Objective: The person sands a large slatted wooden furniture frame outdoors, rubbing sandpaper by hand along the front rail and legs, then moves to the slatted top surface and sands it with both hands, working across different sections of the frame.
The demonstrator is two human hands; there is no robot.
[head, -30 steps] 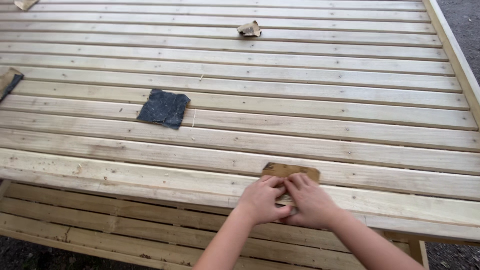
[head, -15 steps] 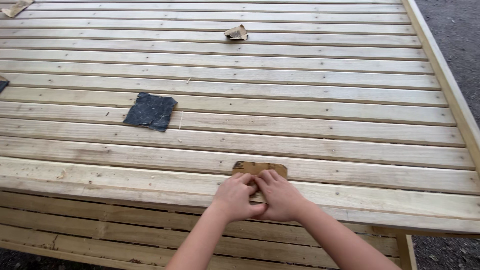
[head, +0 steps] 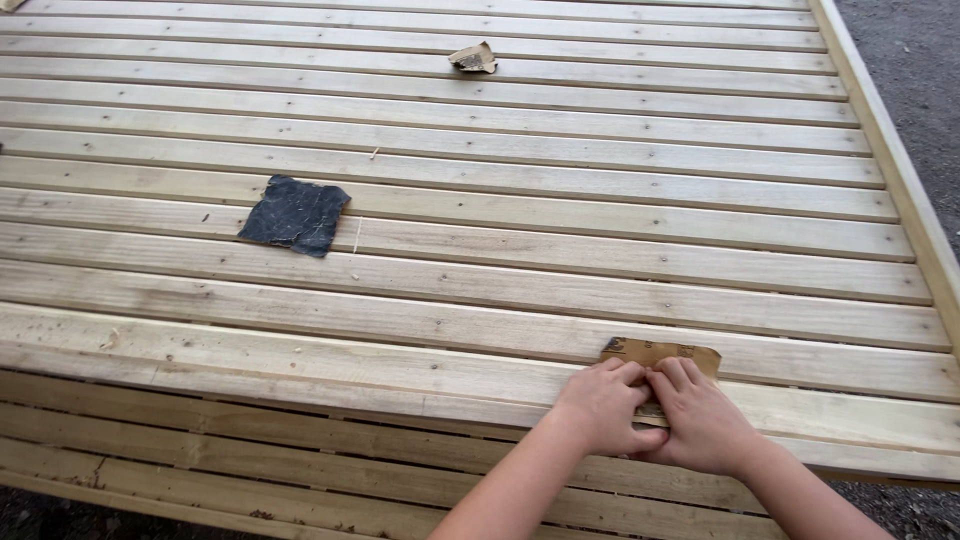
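A brown sheet of sandpaper (head: pixel 672 355) lies flat on a pale wooden slatted panel (head: pixel 500 270), near its front edge on the right. My left hand (head: pixel 602 405) and my right hand (head: pixel 700 415) sit side by side on the sheet's near half, fingers curled and pressing it down onto the plank. Only the sheet's far strip shows beyond my fingertips. Both forearms come in from the bottom of the view.
A dark grey sandpaper square (head: pixel 295 215) lies on the slats to the left. A crumpled brown scrap (head: pixel 473 59) rests near the far side. A raised wooden rail (head: pixel 890 150) borders the panel on the right, with dark gravel ground (head: pixel 925 60) beyond it.
Both hands and the brown sheet stay pressed together on the same front plank. The view has shifted slightly, so the dark square and the scrap sit a little differently in frame.
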